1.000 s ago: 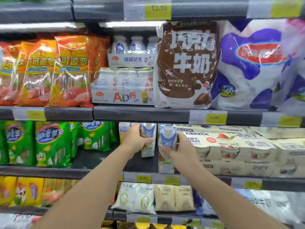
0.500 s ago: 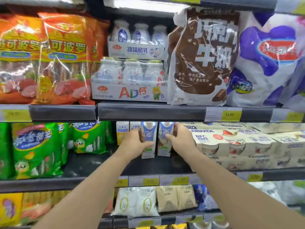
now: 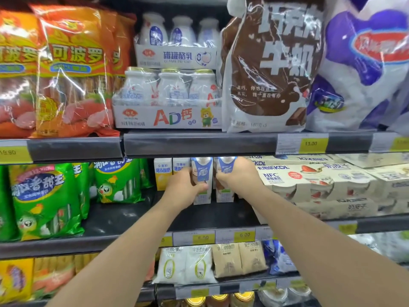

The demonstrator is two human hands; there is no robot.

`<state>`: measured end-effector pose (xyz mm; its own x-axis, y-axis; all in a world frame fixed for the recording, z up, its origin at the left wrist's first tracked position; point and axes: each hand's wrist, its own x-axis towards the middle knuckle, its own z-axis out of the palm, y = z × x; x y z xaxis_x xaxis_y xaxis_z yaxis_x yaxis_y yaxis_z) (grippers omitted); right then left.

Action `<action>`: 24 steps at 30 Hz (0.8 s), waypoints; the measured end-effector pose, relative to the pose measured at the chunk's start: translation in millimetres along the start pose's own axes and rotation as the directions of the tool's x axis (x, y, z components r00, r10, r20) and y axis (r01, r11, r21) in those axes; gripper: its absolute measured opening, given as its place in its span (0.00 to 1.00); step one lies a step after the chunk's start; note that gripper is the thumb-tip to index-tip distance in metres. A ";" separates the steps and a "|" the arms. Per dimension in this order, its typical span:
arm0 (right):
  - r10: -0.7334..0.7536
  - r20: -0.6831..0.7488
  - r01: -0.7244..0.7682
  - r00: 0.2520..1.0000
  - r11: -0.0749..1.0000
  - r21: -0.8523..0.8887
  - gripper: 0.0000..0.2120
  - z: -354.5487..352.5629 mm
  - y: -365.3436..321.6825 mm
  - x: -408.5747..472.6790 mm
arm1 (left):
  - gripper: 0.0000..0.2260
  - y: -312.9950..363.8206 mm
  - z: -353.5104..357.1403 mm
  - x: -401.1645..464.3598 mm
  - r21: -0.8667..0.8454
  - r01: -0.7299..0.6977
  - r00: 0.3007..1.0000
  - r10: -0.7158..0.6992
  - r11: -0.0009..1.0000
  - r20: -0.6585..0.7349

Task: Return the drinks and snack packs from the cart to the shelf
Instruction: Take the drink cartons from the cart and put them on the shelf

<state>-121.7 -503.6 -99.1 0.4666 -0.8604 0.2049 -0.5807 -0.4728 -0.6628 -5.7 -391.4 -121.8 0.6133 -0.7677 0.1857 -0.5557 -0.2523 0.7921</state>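
Two white and blue drink cartons stand side by side on the dark middle shelf (image 3: 124, 220). My left hand (image 3: 184, 188) grips the left carton (image 3: 202, 173) from its left side. My right hand (image 3: 238, 177) grips the right carton (image 3: 225, 193) from its right side. Both cartons are upright, and their bottoms look level with the shelf, deep under the shelf above. The cart is out of view.
Yellow and white cartons (image 3: 163, 173) stand just left of my left hand. Stacked cream yogurt packs (image 3: 309, 185) fill the shelf to the right. Green snack bags (image 3: 44, 200) sit on the left. The upper shelf edge (image 3: 199, 145) hangs just above the cartons.
Both hands have pushed the two cartons further back into the shelf and lowered the right one. The cartons now stand side by side, level with each other.
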 end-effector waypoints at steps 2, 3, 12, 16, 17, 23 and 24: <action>0.001 -0.001 -0.001 1.000 1.000 -0.011 0.14 0.9 0.9 0.8 | 0.15 1.9 1.4 -0.1 0.000 0.016 1.000 -0.016 1.000 0.003; -0.003 -0.003 0.003 1.000 1.000 -0.013 0.14 2.0 2.2 1.1 | 0.15 2.6 1.7 -0.3 0.000 0.021 1.000 -0.021 1.000 0.003; -0.003 -0.023 0.003 1.000 1.000 -0.006 0.31 7.6 8.5 -3.9 | 0.16 4.6 4.2 -2.0 0.020 0.007 1.000 -0.007 1.000 -0.015; 0.021 0.036 -0.021 0.999 1.000 -0.011 0.30 0.2 -0.5 -26.0 | 0.15 -3.0 3.4 -10.5 0.063 0.048 0.999 -0.048 0.997 0.002; 0.023 0.048 -0.023 0.999 1.000 -0.003 0.31 -0.6 -0.5 -30.1 | 0.17 -6.4 0.9 -14.6 0.100 0.051 0.999 -0.051 0.994 0.000; 0.000 0.039 -0.002 0.999 0.998 0.064 0.34 -16.5 -7.8 -74.1 | 0.21 -3.4 -22.6 -50.2 0.325 0.014 0.994 -0.049 0.946 0.100; -0.024 0.036 0.021 0.999 0.997 0.068 0.34 -21.3 -7.7 -85.3 | 0.19 1.2 -24.0 -57.6 0.339 0.001 0.990 -0.047 0.941 0.129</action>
<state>-171.3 -430.6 -96.1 0.5043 -0.8415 0.1941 -0.5243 -0.4769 -0.7055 -28.3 -333.4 -117.6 0.5612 -0.8246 0.0711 -0.7124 -0.4375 0.5487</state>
